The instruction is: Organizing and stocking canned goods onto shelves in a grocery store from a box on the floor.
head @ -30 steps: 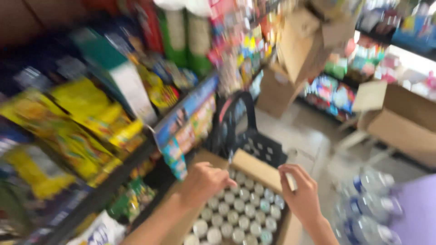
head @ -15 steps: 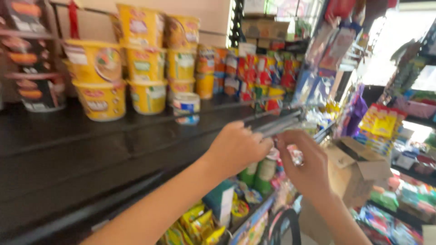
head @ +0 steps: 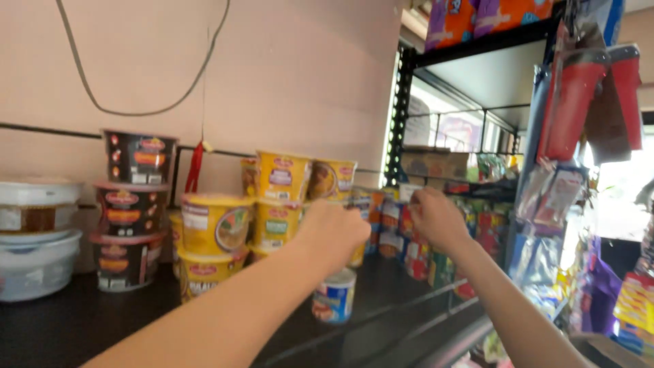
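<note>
1. Left hand (head: 332, 228): fingers curled shut, seen from behind; contents not visible. It sits in front of the yellow noodle cups (head: 279, 197), mid-shelf.
2. Right hand (head: 436, 219): fingers bunched at the small tins (head: 395, 218) toward the shelf's right end; grip cannot be told.
3. Cups: judged light, thin-walled, crushable; take by the rim.
4. Nearby: blue-white cup (head: 334, 296) at the shelf (head: 82, 320) front edge; dark bowls (head: 129, 211) left; hanging packets (head: 552, 197) crowd the right.

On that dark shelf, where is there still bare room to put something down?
Bare dark shelf shows in front of the dark cup stack, and around the lone blue-and-white cup. The back is crowded: yellow cups stacked close, small cans packed beyond the left hand.
</note>
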